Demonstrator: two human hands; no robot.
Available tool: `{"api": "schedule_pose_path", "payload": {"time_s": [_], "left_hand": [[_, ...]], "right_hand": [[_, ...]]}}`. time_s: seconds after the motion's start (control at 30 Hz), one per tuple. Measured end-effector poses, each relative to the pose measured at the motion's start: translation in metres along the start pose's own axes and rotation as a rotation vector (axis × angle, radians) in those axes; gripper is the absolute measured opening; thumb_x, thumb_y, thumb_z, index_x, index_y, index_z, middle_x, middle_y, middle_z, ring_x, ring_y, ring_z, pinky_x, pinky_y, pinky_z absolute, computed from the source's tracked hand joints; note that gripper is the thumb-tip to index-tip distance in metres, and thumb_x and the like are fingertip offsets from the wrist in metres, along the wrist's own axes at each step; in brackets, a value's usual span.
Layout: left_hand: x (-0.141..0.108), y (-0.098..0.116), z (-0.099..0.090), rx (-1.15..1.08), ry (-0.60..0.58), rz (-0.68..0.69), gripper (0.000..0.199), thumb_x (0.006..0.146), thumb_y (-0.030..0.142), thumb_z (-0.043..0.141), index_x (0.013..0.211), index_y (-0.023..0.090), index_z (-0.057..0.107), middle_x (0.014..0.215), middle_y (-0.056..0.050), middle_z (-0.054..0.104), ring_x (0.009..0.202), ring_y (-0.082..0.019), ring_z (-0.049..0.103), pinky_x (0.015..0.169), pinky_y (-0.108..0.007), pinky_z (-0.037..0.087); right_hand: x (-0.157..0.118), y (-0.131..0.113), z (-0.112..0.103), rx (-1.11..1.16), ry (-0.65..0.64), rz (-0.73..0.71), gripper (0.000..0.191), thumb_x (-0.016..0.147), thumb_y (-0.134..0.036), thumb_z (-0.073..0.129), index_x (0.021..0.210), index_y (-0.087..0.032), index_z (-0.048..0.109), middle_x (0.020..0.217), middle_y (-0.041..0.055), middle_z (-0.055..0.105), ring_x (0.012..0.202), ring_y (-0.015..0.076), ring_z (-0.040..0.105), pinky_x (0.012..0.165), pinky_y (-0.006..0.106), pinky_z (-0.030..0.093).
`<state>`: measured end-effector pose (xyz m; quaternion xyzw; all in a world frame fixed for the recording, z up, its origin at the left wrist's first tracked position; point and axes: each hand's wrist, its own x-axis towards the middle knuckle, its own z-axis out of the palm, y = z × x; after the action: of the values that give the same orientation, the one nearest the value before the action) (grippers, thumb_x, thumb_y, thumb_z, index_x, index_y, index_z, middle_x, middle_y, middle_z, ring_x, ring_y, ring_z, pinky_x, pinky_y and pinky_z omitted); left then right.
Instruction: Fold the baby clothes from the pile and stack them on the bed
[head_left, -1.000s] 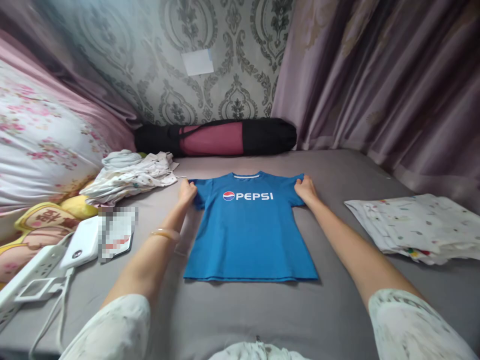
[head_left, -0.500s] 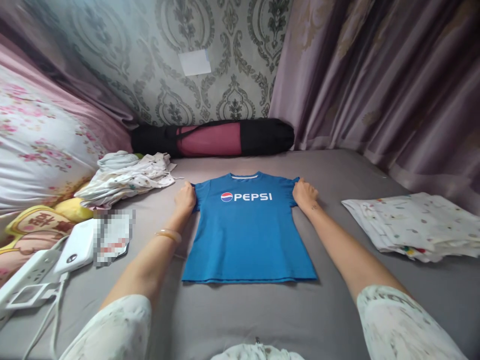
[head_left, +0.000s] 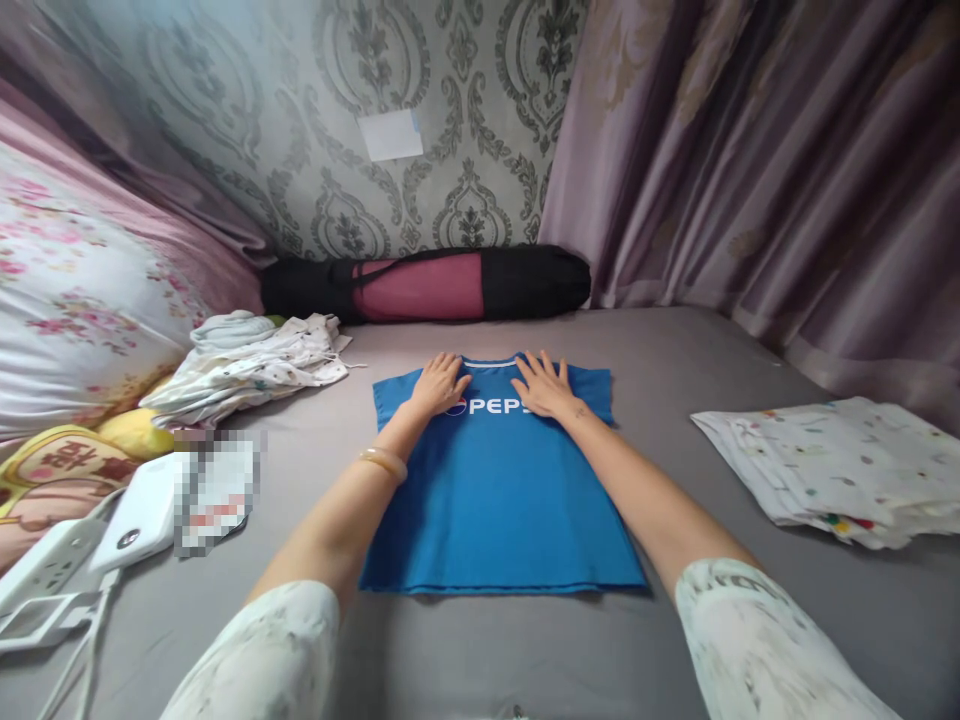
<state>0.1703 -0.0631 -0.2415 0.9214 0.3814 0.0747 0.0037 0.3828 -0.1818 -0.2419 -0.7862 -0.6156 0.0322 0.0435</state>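
A blue PEPSI T-shirt (head_left: pixel 499 500) lies spread flat on the grey sheet (head_left: pixel 480 650), its collar at the far side and its hem towards me. My left hand (head_left: pixel 441 384) rests palm down, fingers apart, on the shirt's upper left, just beside the collar, covering part of the round logo. On the upper right of the chest lies my right hand (head_left: pixel 544 384), also flat with its fingers spread, hiding the last letter of the print. Both sleeves stick out sideways beyond my hands.
Folded white patterned cloth (head_left: pixel 840 465) lies at the right, crumpled clothes (head_left: pixel 247 365) at the left. A power bank (head_left: pixel 142 510), a power strip (head_left: pixel 52 560) and cables are at the near left. A black and maroon rolled bag (head_left: pixel 420 285) lies along the wall.
Both hands have let go of the sleeve ends and moved inward onto the shirt's upper chest, with fingers now spread. The sleeves lie released on the sheet.
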Motion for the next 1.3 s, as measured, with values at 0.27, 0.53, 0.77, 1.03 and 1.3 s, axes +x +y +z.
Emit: {"api": "schedule_pose_path", "payload": {"time_s": [0.27, 0.53, 0.77, 1.03, 1.3], "left_hand": [[0.008, 0.000, 0.022, -0.070, -0.150, -0.113, 0.069, 0.099, 0.053, 0.017, 0.155, 0.013, 0.022, 0.162, -0.012, 0.020, 0.150, -0.028, 0.015, 0.120, -0.049, 0.013], [-0.062, 0.010, -0.013, -0.127, -0.311, 0.042, 0.068, 0.098, 0.051, 0.030, 0.154, 0.014, 0.023, 0.162, -0.017, 0.015, 0.150, -0.030, 0.012, 0.118, -0.051, 0.015], [-0.168, 0.014, -0.038, -0.227, -0.382, 0.169, 0.072, 0.094, 0.056, 0.035, 0.153, 0.016, 0.025, 0.162, -0.016, 0.018, 0.149, -0.030, 0.016, 0.119, -0.046, 0.021], [-0.262, 0.006, -0.059, -0.505, -0.115, -0.175, 0.068, 0.084, 0.063, 0.050, 0.140, 0.025, 0.047, 0.138, -0.013, 0.052, 0.115, -0.026, 0.058, 0.091, -0.035, 0.052], [-0.305, 0.022, -0.055, -0.738, 0.006, -0.553, 0.065, 0.069, 0.062, 0.068, 0.119, 0.020, 0.061, 0.092, -0.004, 0.061, 0.067, -0.014, 0.055, 0.057, -0.026, 0.049]], "right_hand": [[0.009, -0.001, 0.008, 0.044, -0.076, 0.065, 0.065, 0.098, -0.056, 0.016, 0.156, -0.028, 0.022, 0.164, 0.0038, 0.015, 0.148, 0.0362, 0.009, 0.112, 0.069, 0.009], [-0.058, 0.000, -0.012, 0.112, -0.116, -0.164, 0.064, 0.099, -0.051, 0.023, 0.155, -0.020, 0.025, 0.163, 0.0106, 0.012, 0.150, 0.0308, 0.004, 0.116, 0.063, 0.004], [-0.138, 0.008, -0.004, 0.107, -0.136, -0.266, 0.060, 0.101, -0.046, 0.028, 0.154, -0.019, 0.030, 0.162, 0.0114, 0.018, 0.150, 0.0264, 0.010, 0.120, 0.052, 0.003], [-0.186, 0.032, -0.023, 0.387, -0.006, -0.270, 0.045, 0.095, -0.035, 0.044, 0.135, -0.017, 0.055, 0.148, 0.0132, 0.045, 0.135, 0.0248, 0.043, 0.113, 0.040, 0.033], [-0.270, 0.030, -0.039, 0.570, -0.062, -0.156, 0.045, 0.083, -0.033, 0.059, 0.127, -0.023, 0.058, 0.119, 0.0090, 0.058, 0.089, 0.0184, 0.062, 0.082, 0.033, 0.053]]}}
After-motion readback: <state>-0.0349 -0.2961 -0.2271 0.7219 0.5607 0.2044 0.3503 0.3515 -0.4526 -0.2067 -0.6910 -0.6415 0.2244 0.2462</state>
